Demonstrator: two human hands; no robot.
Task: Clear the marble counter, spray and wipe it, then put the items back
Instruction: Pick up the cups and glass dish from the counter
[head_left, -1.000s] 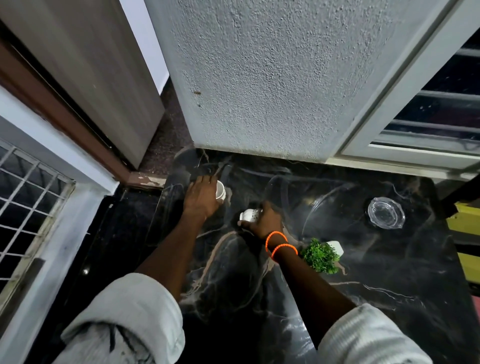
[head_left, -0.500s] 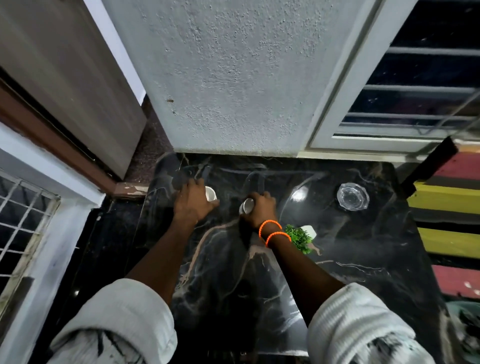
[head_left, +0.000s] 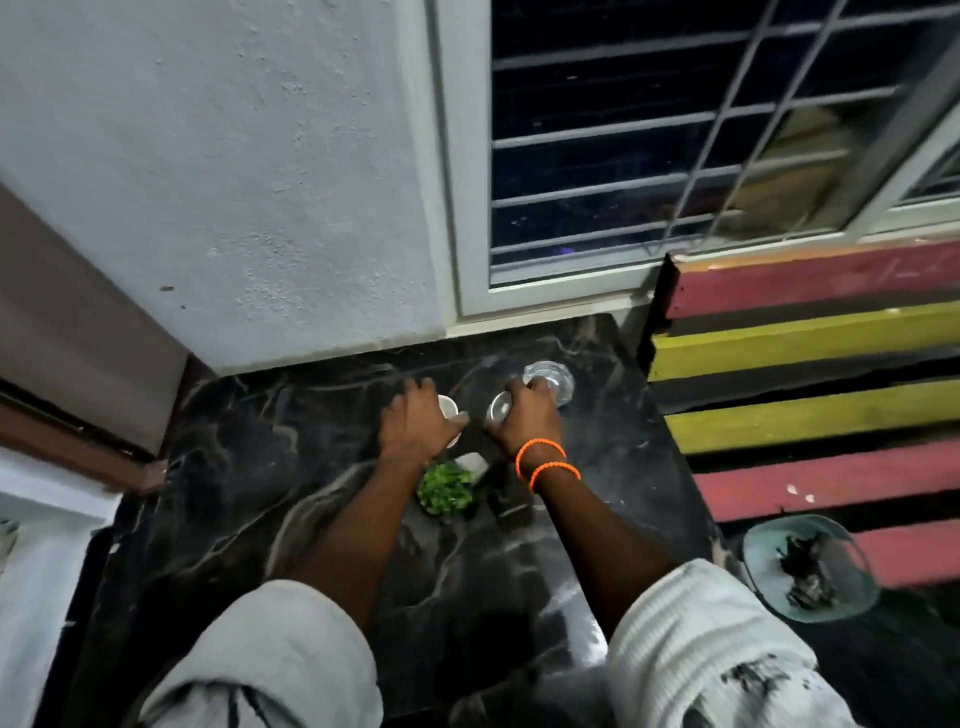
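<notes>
On the black marble counter (head_left: 249, 467) my left hand (head_left: 415, 423) grips a small white cup (head_left: 448, 406), mostly hidden under my palm. My right hand (head_left: 524, 415), with two orange bracelets on the wrist, grips a second small white cup (head_left: 500, 406) right beside a clear glass dish (head_left: 550, 379). Both hands sit near the counter's back right. A small green plant in a white pot (head_left: 447, 486) lies tipped on the marble between my forearms.
A textured white wall (head_left: 234, 182) backs the counter, with a barred window (head_left: 675, 130) to its right. Red, yellow and black striped steps (head_left: 805, 364) rise past the counter's right edge. A teal bowl of dark debris (head_left: 808, 569) sits low on the right.
Both hands, each holding its cup, have moved right across the counter, from the back left to beside the glass dish. The plant now lies between my forearms.
</notes>
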